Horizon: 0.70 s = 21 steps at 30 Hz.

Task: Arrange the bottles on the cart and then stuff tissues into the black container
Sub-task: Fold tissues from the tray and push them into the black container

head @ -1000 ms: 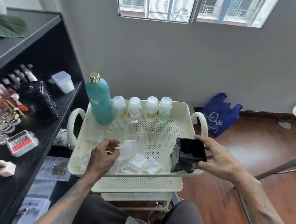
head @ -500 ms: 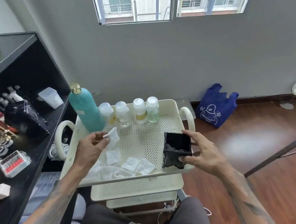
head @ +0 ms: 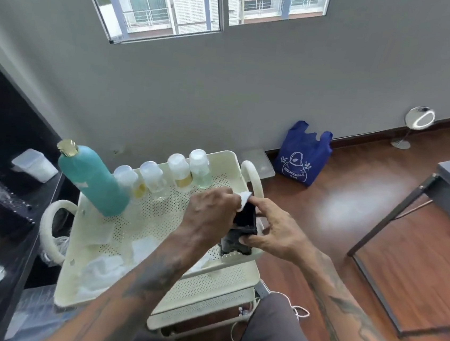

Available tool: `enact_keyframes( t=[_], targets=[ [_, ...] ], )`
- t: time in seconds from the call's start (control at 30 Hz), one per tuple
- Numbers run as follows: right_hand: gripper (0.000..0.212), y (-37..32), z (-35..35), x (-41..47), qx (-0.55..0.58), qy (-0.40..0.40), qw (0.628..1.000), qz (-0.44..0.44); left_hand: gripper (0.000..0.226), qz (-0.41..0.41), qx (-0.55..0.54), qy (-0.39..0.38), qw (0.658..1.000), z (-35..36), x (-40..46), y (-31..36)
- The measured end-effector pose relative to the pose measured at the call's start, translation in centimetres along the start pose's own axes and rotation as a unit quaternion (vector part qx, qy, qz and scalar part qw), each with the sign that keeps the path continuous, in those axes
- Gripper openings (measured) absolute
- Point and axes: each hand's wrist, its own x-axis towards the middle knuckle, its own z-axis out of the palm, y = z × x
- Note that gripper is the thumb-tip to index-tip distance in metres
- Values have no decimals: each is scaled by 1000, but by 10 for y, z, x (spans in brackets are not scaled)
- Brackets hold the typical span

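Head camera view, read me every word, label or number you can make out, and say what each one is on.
"REUSABLE": white print on the blue fabric shopping bag on the floor; a smaller line beneath is too blurred to read.
Tall teal bottle with gold cap: its small white label is unreadable.
Nothing else is legible.

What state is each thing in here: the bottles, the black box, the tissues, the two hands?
Teal bottle: upright on the cart, gold cap on.
Four small clear bottles: upright in a row, capped.
Black container: open-topped, at the cart's right edge.
Tissue: pinched at the container's mouth.
Loose tissues: lying on the tray.
Left hand: holding the tissue.
Right hand: gripping the container.
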Motion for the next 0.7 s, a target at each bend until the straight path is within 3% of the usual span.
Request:
enact_keyframes(
  t=[0.1, 0.27, 0.33, 0.4, 0.53, 0.7],
  targets=[
    [87, 0, -1, -1, 11, 2, 1000, 0, 19, -98, 14, -140, 985, 12, 11, 2],
    [89, 5, -1, -3, 7, 8, 1000, 5, 9, -164, -54, -299, 939, 12, 44, 9],
    [89, 5, 0, -3, 1, 2, 1000, 3, 14, -182, -46, -393, 900, 7, 55, 11],
    [89, 3, 0, -3, -3, -6, 1000, 3, 18, -233, -81, -482, 841, 6, 63, 13],
    [87, -1, 0, -3, -7, -14, 1000, -3, 27, -293, -103, -545, 779, 13, 72, 17],
    [85, -4, 0, -7, -11, -9, 1000, 4, 29, -281, -85, -573, 765, 15, 73, 17]
  ],
)
